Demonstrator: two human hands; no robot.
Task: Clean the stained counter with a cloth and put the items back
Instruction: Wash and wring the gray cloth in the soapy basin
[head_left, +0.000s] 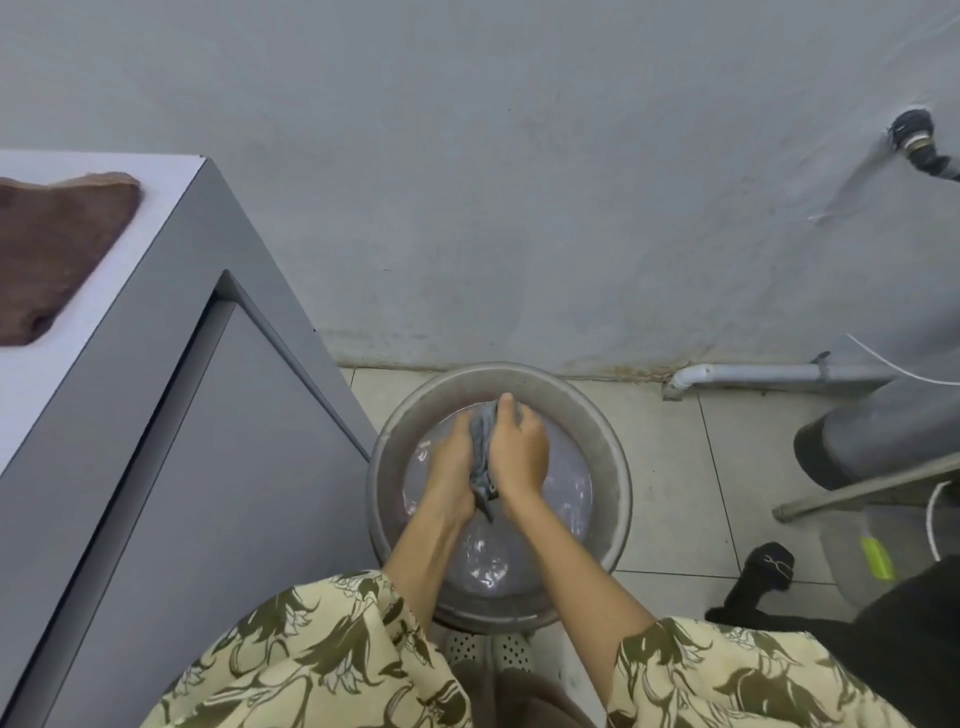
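A grey cloth (484, 457) is bunched between both hands over a round metal basin (608, 457) of water that stands on the tiled floor by the wall. My left hand (451, 467) grips the cloth from the left. My right hand (519, 449) curls round it from the right, thumb towards the wall. A tail of the cloth hangs down between my wrists. At the left, the white counter (104, 291) carries a brown cloth (52, 249) on its top.
The grey cabinet side (218, 467) stands close to the left of the basin. A white pipe (769, 373) runs along the wall base at right. A tap (917, 140) sticks out of the wall. A grey cylinder (883, 431) and black objects crowd the right floor.
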